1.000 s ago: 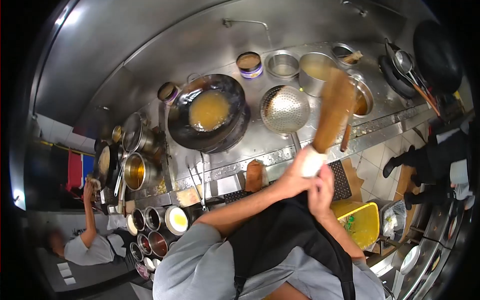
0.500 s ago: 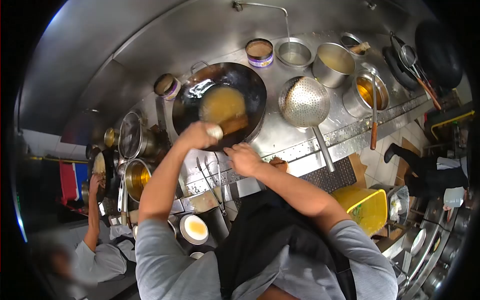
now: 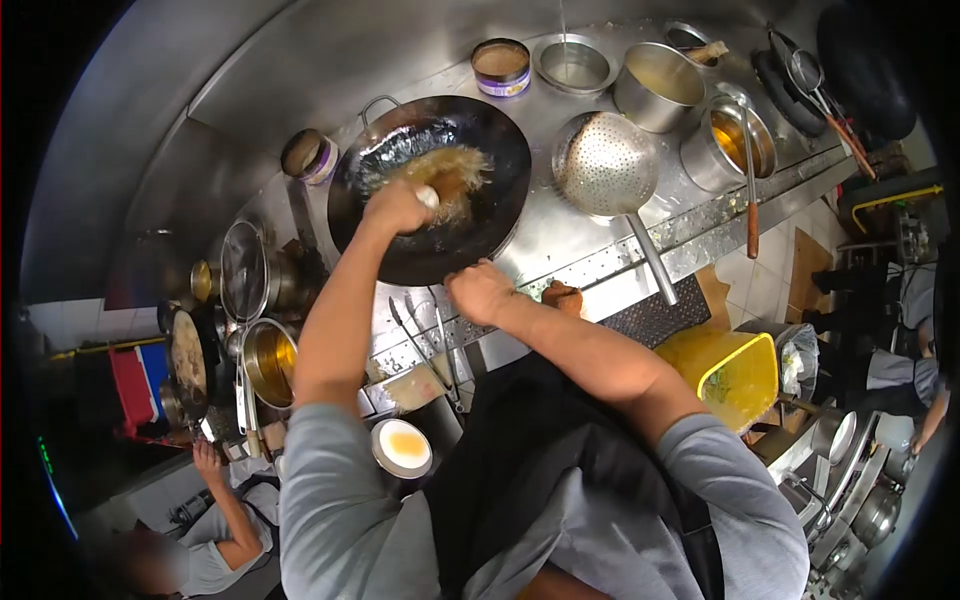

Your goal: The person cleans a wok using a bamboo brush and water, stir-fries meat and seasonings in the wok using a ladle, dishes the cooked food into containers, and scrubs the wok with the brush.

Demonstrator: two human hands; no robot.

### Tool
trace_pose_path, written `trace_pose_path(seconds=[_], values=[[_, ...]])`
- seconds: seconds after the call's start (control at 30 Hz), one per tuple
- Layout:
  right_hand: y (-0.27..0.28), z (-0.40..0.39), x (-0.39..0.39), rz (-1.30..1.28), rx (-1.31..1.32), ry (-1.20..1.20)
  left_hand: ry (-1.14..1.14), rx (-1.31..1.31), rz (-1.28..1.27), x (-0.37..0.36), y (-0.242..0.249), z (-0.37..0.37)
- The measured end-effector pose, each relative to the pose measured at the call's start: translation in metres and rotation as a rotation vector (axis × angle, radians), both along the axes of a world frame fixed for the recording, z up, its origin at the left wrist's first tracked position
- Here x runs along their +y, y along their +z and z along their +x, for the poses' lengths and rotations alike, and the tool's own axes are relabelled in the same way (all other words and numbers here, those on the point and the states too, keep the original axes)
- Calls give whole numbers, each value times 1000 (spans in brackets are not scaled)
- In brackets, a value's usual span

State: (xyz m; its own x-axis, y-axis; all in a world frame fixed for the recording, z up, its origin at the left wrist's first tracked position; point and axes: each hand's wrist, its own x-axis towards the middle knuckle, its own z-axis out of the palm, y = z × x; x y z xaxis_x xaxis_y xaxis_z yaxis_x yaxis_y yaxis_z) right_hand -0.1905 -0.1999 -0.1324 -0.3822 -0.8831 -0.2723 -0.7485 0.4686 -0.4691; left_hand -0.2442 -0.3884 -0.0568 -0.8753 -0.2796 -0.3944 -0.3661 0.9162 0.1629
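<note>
A large dark wok stands on the steel range with brownish liquid splashing in it. My left hand is closed round the pale end of a brush above the liquid; the brush's bristles blur into the splash. At the wok's near rim is my right hand, its fingers curled; a cloth or handle there is not visible, and the grip is partly hidden. Tongs lie on the ledge just below the wok.
Right of the wok rests a perforated ladle. Behind are a tin, a steel bowl and a pot. An oil pot stands right, a yellow bin below. A co-worker's hand shows at lower left.
My left hand has moved further up over the wok, and the liquid now splashes. The view has shifted. The co-worker's hand at left has moved down, away from a pan.
</note>
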Motion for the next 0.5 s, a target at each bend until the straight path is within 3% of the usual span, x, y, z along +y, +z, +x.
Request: trace_pose_path(seconds=[0.07, 0.1, 0.17, 0.2, 0.33, 0.4, 0.43, 0.5], values=[[2, -4, 7, -107, -31, -21, 199, 43, 248, -26, -29, -27], [-1, -3, 9, -112, 2, -34, 192, 27, 251, -18, -33, -22], [-1, -4, 12, -100, -7, -16, 255, -102, 335, 3, -23, -9], [0, -7, 10, -96, -8, -1, 163, -140, 328, 20, -2, 4], [7, -9, 6, 30, -61, 3, -313, -95, 91, 31, 43, 59], [5, -8, 6, 13, -78, -6, -321, -245, -36, 5, 34, 40], [3, -8, 5, -4, -86, -12, -186, -304, -221, 1, 23, 19], [-2, -7, 10, -68, -67, -27, -45, -245, -211, -33, -15, -24]])
